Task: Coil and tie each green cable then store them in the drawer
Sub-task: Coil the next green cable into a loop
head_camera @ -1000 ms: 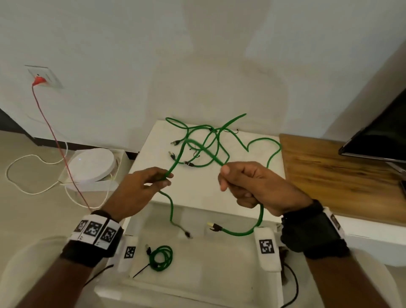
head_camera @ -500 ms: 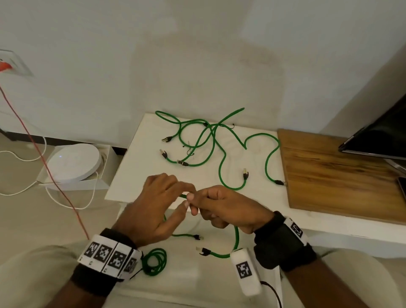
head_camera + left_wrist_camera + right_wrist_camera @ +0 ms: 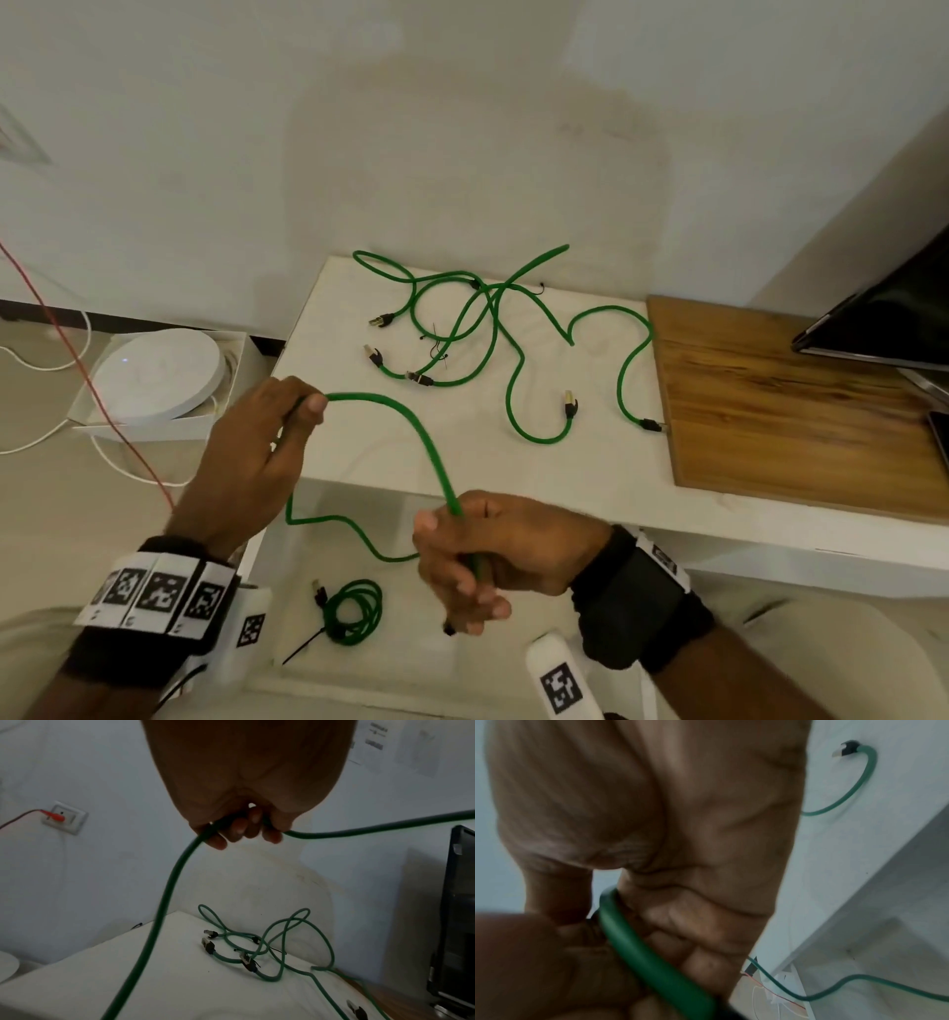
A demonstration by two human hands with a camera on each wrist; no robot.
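Nearest the camera, the right hand (image 3: 493, 555) has its fingers curled tight round the green cable (image 3: 411, 426), the cord running straight through the fist; the right wrist view shows the cable (image 3: 639, 953) pressed between thumb and folded fingers. Below and to the left, inside the open drawer (image 3: 411, 663), one coiled green cable (image 3: 354, 611) already lies bundled, a black tie tail sticking out of it. A slack stretch of the held cable sags over the drawer between the two hands. Up and left, the left hand (image 3: 257, 452) pinches the same cable at its fingertips, and the left wrist view confirms it: fingers (image 3: 239, 829) wrapped round the cord (image 3: 164, 902), which bends through them and leaves on both sides. From there the cable arches over to the right fist. Further out, on the white tabletop (image 3: 359, 452), the loose green cables (image 3: 493, 329) sprawl in a tangle, plugs showing. Right of them sits a wooden board (image 3: 796, 411), and on the floor to the left a white round device (image 3: 159, 375) in its box.
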